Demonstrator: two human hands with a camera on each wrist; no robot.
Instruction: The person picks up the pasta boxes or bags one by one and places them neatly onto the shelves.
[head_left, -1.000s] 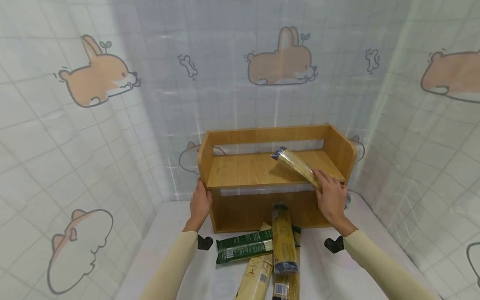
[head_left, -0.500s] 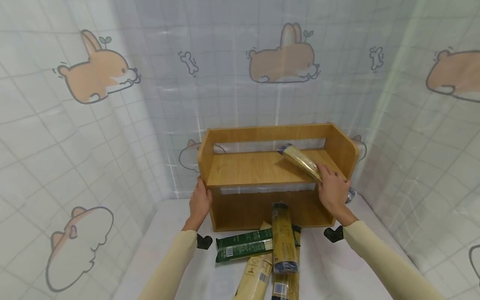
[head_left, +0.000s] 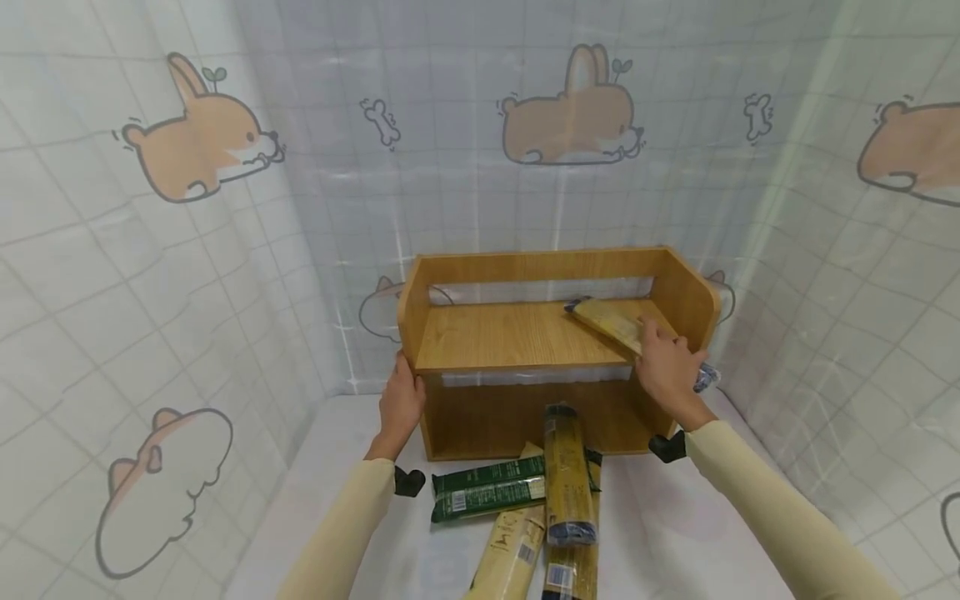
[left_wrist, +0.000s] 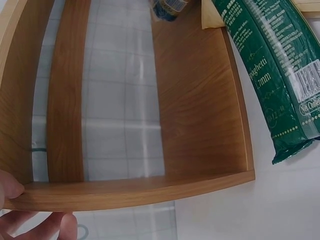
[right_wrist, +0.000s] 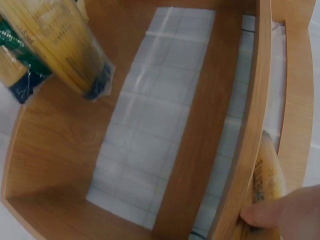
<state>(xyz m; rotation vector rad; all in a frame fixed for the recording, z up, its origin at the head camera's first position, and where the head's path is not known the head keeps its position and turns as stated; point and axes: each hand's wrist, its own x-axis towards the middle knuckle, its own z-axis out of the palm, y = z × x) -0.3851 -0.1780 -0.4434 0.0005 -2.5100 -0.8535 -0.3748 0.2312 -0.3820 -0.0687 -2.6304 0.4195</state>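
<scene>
Right hand grips the yellow packet diagonally over the upper shelf, right of head-view center, while left hand pinches the left side panel of the 2-tier wooden rack.

A yellow pack, blue at both ends, slants across the right of the upper tier of a wooden shelf, its near end gripped in a person's right hand and jutting past the front edge. The upright two-tier shelf has raised sides and a back rail; the left hand grips its left side.
</scene>
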